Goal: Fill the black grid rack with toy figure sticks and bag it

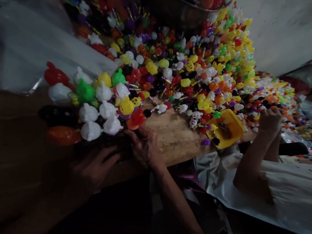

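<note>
A person's two bare hands work low at the edge of a wooden table (pixel 171 135), beside a tight cluster of small glossy figures in white, yellow, green, red, black and orange. The right hand (pixel 144 144), fingers bent, sits against the lower right side of the cluster, its fingertips just below a red-orange figure (pixel 136 118); whether it grips that piece cannot be told. The left hand (pixel 92 168), dim and blurred, is nearest a white figure (pixel 91 131) at the cluster's lower edge, and its hold (if any) cannot be made out either. An orange figure (pixel 63 135) and a black figure (pixel 56 115) lie at the cluster's left, near clear plastic bags (pixel 48 50). Behind, a heap of many more figures (pixel 187 67) in mixed colors spreads across the table toward a pale wall (pixel 286 31), with a metal basin (pixel 183 11) filled with pieces above it. To the right, a yellow bin (pixel 225 143) lies near the table's edge, beside a second person in a white garment (pixel 299 193), one hand (pixel 269 119) raised near the heap
</note>
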The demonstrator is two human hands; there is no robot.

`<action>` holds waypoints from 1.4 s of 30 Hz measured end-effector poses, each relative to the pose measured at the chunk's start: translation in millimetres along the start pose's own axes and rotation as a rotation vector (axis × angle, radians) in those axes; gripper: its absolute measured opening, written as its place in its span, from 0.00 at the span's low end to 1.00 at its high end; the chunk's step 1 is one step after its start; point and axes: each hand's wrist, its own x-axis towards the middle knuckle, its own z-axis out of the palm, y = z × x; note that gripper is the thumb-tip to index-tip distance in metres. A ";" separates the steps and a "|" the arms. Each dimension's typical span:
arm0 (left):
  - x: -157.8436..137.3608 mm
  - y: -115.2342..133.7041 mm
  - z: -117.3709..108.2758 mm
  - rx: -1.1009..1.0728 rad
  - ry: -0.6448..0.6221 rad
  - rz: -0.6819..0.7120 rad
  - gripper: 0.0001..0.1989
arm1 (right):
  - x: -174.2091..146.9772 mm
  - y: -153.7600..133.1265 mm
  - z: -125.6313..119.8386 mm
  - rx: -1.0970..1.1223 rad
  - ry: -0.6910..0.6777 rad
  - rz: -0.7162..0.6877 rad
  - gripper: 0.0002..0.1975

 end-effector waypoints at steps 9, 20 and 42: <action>-9.5 -6.1 19.8 -0.061 0.080 0.024 0.17 | 0.2 -0.3 0.8 -0.158 -0.105 -0.165 0.18; 22.7 6.2 -17.4 -0.080 0.085 -0.024 0.14 | -17.7 -7.1 0.0 -0.060 0.044 -0.160 0.12; 90.2 47.1 27.4 -0.645 0.024 -0.085 0.12 | 47.1 45.8 -153.3 -0.951 0.696 -0.047 0.17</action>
